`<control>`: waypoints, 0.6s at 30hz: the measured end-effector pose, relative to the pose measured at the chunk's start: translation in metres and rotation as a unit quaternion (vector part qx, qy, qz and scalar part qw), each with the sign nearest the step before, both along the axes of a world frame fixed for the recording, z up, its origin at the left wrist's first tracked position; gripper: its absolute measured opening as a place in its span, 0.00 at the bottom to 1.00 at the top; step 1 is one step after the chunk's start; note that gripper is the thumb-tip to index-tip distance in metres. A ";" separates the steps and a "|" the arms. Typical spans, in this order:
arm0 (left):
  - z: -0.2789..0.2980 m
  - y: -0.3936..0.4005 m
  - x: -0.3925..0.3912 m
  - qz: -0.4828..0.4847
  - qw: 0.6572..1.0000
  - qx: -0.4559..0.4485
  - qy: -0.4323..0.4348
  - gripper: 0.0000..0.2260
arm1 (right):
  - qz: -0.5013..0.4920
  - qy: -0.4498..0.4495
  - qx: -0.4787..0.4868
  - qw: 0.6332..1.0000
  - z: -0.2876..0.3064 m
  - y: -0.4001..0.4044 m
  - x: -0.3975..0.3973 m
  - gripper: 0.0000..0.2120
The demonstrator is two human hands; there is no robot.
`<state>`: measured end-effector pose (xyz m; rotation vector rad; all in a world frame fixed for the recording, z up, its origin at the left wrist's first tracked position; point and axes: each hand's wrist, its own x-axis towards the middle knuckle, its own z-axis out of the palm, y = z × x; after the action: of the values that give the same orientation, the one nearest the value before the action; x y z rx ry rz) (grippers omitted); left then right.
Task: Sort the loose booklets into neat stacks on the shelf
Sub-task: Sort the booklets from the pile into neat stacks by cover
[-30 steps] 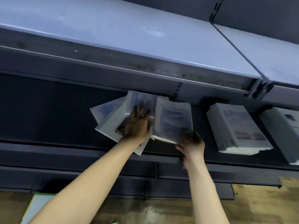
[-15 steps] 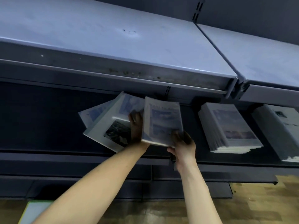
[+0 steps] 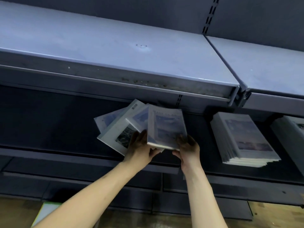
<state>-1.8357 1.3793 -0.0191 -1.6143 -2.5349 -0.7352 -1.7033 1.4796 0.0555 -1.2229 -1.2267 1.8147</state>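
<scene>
A fanned heap of loose booklets (image 3: 115,129) lies on the dark lower shelf (image 3: 49,152), under the upper shelf's front edge. Both hands hold a small pile of booklets (image 3: 166,127) just right of the heap, tilted up off the shelf. My left hand (image 3: 139,150) grips its left edge, thumb under the front. My right hand (image 3: 187,148) grips its front right corner with fingers on top. A neat stack of booklets (image 3: 241,137) sits further right on the same shelf, and another stack (image 3: 292,129) is cut off by the frame's right edge.
The grey upper shelf (image 3: 115,46) juts out above the booklets and hides the back of the lower shelf. Left of the heap the lower shelf is dark and bare. A wooden floor (image 3: 279,216) and a pale flat object (image 3: 44,213) lie below.
My left hand came off the top of the heap and took the left edge of the small pile. Both hands have squared that pile and raised its front.
</scene>
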 end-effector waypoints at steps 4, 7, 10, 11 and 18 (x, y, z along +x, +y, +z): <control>0.005 -0.021 0.000 0.043 0.997 0.005 0.068 0.21 | -0.002 -0.025 -0.002 1.000 -0.007 0.004 -0.001 0.07; 0.009 -0.033 -0.004 0.042 0.991 0.029 0.121 0.15 | 0.007 -0.046 0.009 0.999 -0.016 0.004 0.000 0.10; 0.009 -0.043 -0.016 0.074 0.994 0.003 0.085 0.11 | 0.022 -0.071 0.059 0.995 -0.025 0.004 0.004 0.08; 0.008 -0.046 -0.018 0.092 0.994 -0.002 0.064 0.08 | 0.025 -0.078 0.073 0.994 -0.027 0.004 0.005 0.08; 0.015 -0.036 -0.019 0.137 0.986 -0.041 -0.086 0.21 | 0.062 -0.206 0.175 0.961 -0.046 0.003 -0.002 0.18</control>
<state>-1.8549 1.3430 -0.0043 -1.2296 -2.8653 -0.7787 -1.7051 1.4830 0.0094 -1.3759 -1.8037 1.3767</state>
